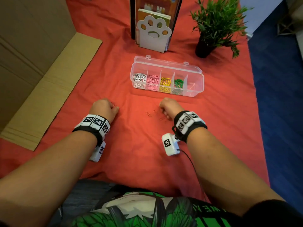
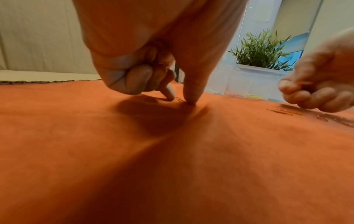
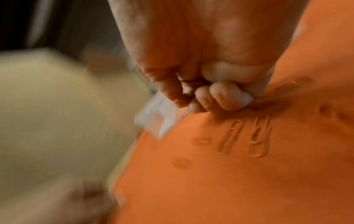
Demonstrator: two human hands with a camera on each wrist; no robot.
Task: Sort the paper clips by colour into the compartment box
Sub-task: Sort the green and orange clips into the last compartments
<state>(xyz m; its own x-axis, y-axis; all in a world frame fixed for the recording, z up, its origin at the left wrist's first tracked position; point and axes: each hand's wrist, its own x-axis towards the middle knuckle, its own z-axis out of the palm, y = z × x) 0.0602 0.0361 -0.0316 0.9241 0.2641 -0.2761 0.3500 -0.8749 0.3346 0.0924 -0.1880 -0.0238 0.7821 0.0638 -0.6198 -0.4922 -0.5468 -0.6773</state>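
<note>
Paper clips (image 1: 148, 114), red, lie on the red cloth (image 1: 139, 153) at frame centre, beside the curled right hand (image 1: 168, 107), which pinches one. Left hand (image 1: 105, 108) pinches at a clip (image 1: 114, 105) on the cloth. Above stands the open compartment box (image 1: 195, 82), then a plant (image 1: 216, 25).

Compartment box (image 1: 195, 89) ahead of me on the worktop (image 1: 131, 145), clips in four of its compartments, loose clips (image 1: 148, 114) between my hands, bookend (image 1: 154, 34) behind the box, plant (image 1: 213, 28) back right, cardboard (image 1: 41, 79) to my left
</note>
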